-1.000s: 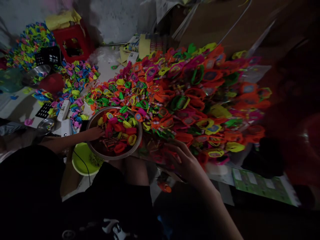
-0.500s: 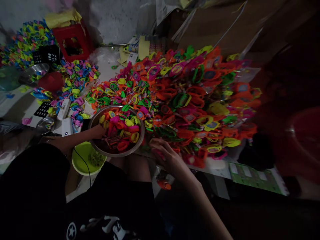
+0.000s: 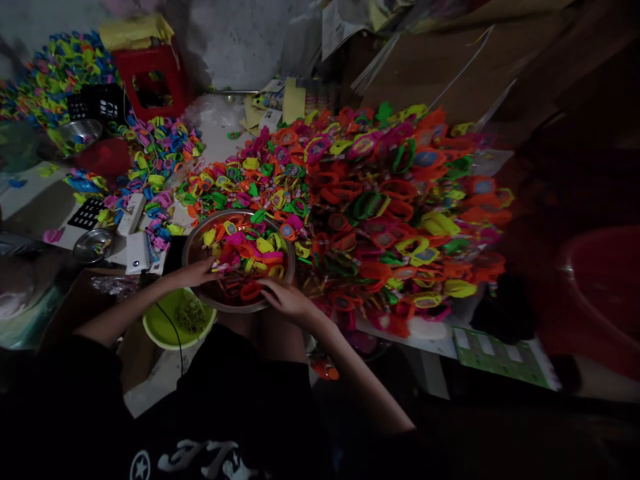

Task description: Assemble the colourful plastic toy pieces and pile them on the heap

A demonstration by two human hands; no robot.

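A round metal bowl (image 3: pixel 189 252) full of bright plastic toy watches rests over my lap at the table's edge. My left hand (image 3: pixel 201 272) is at the bowl's left side, its fingertips at a small pink and yellow piece. At the lower right rim, my right hand (image 3: pixel 283 297) reaches in with its fingers beside an orange watch (image 3: pixel 251 291); whether it grips anything is unclear. A large heap of orange, pink, green and yellow watches (image 3: pixel 370 207) spreads right of the bowl.
A lime-green basin (image 3: pixel 165 323) sits below the bowl. Left are loose coloured parts (image 3: pixel 155 153), a small metal bowl (image 3: pixel 93 247), a white box (image 3: pixel 137 253) and a red stool (image 3: pixel 153 80). A green card (image 3: pixel 503 357) lies at the right edge.
My right hand has moved left from beside the heap to the bowl's rim. My left hand has drawn back a little from deeper in the bowl. The view has shifted slightly.
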